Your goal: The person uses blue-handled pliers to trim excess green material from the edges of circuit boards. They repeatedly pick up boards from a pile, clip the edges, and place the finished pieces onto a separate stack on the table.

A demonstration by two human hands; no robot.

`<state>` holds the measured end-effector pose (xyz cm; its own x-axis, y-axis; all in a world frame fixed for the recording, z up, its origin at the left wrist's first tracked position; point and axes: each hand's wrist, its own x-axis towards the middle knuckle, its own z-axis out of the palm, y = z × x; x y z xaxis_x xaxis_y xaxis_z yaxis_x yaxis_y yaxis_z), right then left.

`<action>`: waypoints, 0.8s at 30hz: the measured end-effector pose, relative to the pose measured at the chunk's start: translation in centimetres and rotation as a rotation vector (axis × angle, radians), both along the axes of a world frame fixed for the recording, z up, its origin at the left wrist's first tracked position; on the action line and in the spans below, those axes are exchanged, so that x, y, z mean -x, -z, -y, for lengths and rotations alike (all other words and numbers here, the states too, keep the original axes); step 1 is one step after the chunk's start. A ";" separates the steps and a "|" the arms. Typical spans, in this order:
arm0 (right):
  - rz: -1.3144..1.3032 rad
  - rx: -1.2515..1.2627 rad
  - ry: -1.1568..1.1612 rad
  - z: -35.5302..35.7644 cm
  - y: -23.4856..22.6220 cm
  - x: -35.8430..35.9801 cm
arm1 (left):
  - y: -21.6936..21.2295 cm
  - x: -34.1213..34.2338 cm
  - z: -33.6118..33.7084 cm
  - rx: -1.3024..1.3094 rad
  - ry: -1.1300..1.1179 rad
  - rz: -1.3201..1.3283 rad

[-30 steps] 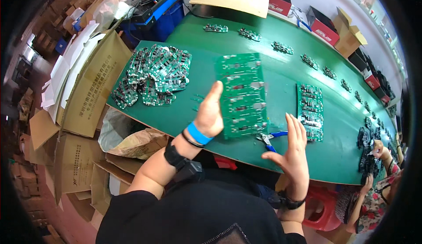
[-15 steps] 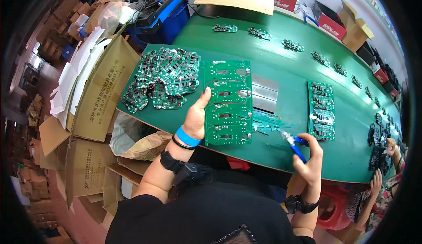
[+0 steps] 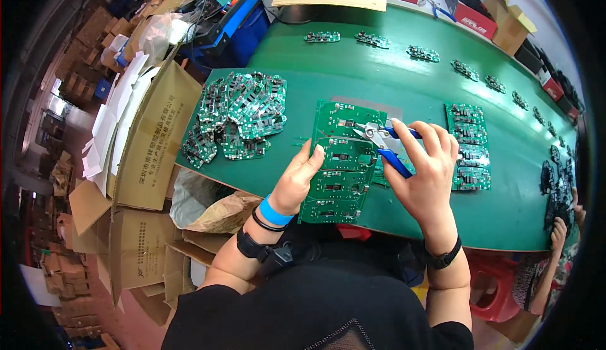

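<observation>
My left hand (image 3: 298, 179) grips the left edge of a green circuit board panel (image 3: 341, 179), made of several joined boards. In my right hand (image 3: 429, 167) are blue-handled cutting pliers (image 3: 396, 154), their handles spread a little. The metal jaws reach over the upper part of the panel, beside the seam between its two top boards; whether they touch it I cannot tell. Left of the panel lies a heap of small populated circuit boards (image 3: 249, 107). Another panel with components (image 3: 469, 148) rests on the table to the right of my right hand.
Single boards (image 3: 372, 39) stand in a curved row along the green table (image 3: 303, 66). A cardboard box (image 3: 148, 142) stands at the left, with a plastic bag (image 3: 192, 195) below the table edge. At the far right, a co-worker's hand (image 3: 558, 233) is near dark parts (image 3: 555, 183).
My right hand has brought the pliers up and left onto the panel. With my left hand, the panel has shifted slightly right and toward me, and tilted.
</observation>
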<state>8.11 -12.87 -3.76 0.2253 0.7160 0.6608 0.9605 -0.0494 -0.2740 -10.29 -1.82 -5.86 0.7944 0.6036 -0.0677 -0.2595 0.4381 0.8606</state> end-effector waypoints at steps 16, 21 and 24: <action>0.041 0.066 0.013 0.4 0.2 -0.6 | -0.1 -0.3 0.3 -0.190 -0.010 -0.060; 0.105 0.015 0.021 0.2 0.1 -0.6 | 0.2 -0.4 0.4 -0.140 -0.032 -0.067; 0.097 -0.007 -0.008 0.0 0.7 -0.8 | 0.3 -0.3 0.3 -0.132 -0.027 -0.060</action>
<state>8.88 -12.83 -4.48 0.1543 0.7132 0.6838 0.9828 -0.0399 -0.1801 -9.99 -2.08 -6.14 0.7749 0.6311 -0.0334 -0.2154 0.3134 0.9249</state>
